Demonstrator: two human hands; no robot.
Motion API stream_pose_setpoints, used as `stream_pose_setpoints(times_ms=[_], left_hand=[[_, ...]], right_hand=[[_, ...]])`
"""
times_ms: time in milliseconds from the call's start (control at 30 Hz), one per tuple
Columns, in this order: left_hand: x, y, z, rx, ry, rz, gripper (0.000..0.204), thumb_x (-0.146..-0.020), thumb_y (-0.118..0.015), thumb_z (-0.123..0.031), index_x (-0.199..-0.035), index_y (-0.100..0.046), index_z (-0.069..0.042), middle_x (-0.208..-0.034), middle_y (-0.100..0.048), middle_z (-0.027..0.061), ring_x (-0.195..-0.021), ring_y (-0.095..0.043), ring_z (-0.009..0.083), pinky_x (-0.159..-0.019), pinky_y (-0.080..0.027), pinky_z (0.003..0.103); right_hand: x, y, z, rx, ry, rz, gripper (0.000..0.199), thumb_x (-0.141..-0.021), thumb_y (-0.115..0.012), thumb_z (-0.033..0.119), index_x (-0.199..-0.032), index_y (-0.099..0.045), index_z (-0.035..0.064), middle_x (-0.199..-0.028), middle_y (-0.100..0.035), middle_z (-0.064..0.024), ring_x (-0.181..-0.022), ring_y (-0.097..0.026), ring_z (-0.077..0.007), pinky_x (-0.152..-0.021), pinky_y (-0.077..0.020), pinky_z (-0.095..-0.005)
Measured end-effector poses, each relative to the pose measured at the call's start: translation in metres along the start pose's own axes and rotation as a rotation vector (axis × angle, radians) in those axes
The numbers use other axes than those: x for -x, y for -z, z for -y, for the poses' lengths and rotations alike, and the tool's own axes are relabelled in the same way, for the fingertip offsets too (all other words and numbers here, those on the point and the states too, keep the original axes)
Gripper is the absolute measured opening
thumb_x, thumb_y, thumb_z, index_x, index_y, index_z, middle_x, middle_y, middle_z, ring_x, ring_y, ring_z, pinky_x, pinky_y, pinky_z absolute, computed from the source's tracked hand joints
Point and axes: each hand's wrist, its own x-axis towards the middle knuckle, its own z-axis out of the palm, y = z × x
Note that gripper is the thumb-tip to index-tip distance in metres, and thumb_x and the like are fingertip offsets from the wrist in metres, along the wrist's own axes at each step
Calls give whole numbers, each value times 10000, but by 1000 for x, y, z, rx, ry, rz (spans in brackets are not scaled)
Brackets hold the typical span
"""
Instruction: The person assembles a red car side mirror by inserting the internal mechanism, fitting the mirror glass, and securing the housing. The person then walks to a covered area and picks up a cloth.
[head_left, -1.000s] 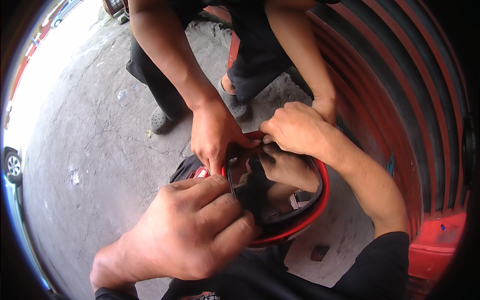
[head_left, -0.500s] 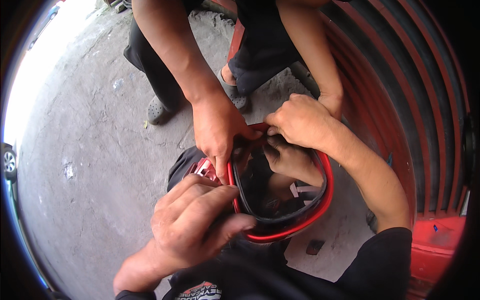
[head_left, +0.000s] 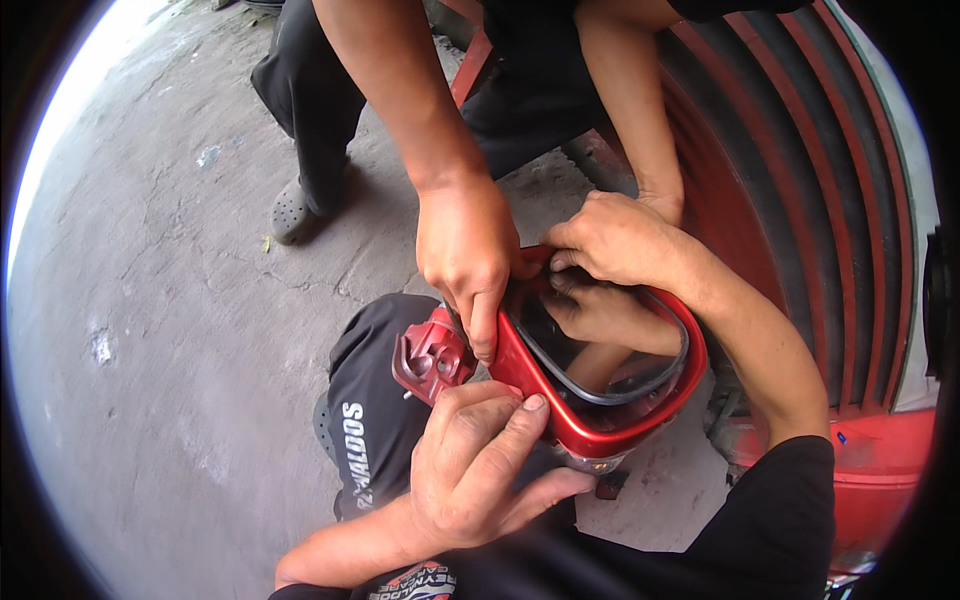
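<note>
A car side mirror [head_left: 560, 405] in a glossy red housing lies between the hands, its glass [head_left: 630, 360] facing up and reflecting a hand. The dark-edged glass looks tilted in the housing, with a gap along the near rim. My left hand [head_left: 475, 460] has its fingers curled against the near left rim, the thumb stretched out below. At the far edge my right hand [head_left: 625, 240] grips the glass and rim with bent fingers. A co-worker's hand [head_left: 465, 260] presses on the left rim. The red mounting base [head_left: 435, 360] juts out to the left.
The co-worker's other forearm [head_left: 635, 130] reaches down behind my right hand. To the right stands a ribbed red and black panel [head_left: 790, 200]. Grey concrete floor [head_left: 180, 280] spreads to the left, with the co-worker's grey clog [head_left: 292, 212] on it.
The mirror has shifted right and turned, and more of its mounting base and near wall shows. My left thumb has come off the rim. The glass sits more tilted in the housing.
</note>
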Motion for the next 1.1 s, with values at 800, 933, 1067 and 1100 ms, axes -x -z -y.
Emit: stream_pose_setpoints(times_ms=[800,933,1067,1100], left_hand=[[-23,11,-6,-71,-16,41,823,-738,-960,-224,-1379,-563,104,-955,-688,159,-849,-676,334,-718,-554,401],[-23,6,-6,-111,-64,6,851,-741,-964,-200,-1415,-544,107,-967,-686,163,-847,-672,338,-722,-549,403],[-17,-2,-2,-84,-112,-53,860,-728,-972,-191,-1413,-544,105,-968,-681,161,-834,-669,336,-702,-548,397],[-16,-3,0,-70,-110,-54,863,-725,-973,-189,-1414,-544,105,-971,-678,163,-836,-668,338,-700,-547,397]], right_hand=[[-7,10,-2,-219,-46,188,190,-960,-698,247,-1043,-771,92,-787,-719,-208,-797,-718,-421,-726,-553,-521],[-9,16,1,-208,-68,195,179,-943,-717,247,-972,-764,77,-780,-716,-208,-800,-719,-422,-724,-554,-522],[-7,14,2,-156,-59,155,167,-919,-732,229,-926,-750,63,-765,-712,-205,-787,-717,-423,-718,-556,-523],[-6,13,3,-158,-71,154,169,-920,-728,227,-920,-758,62,-782,-719,-211,-803,-722,-425,-739,-564,-522]])
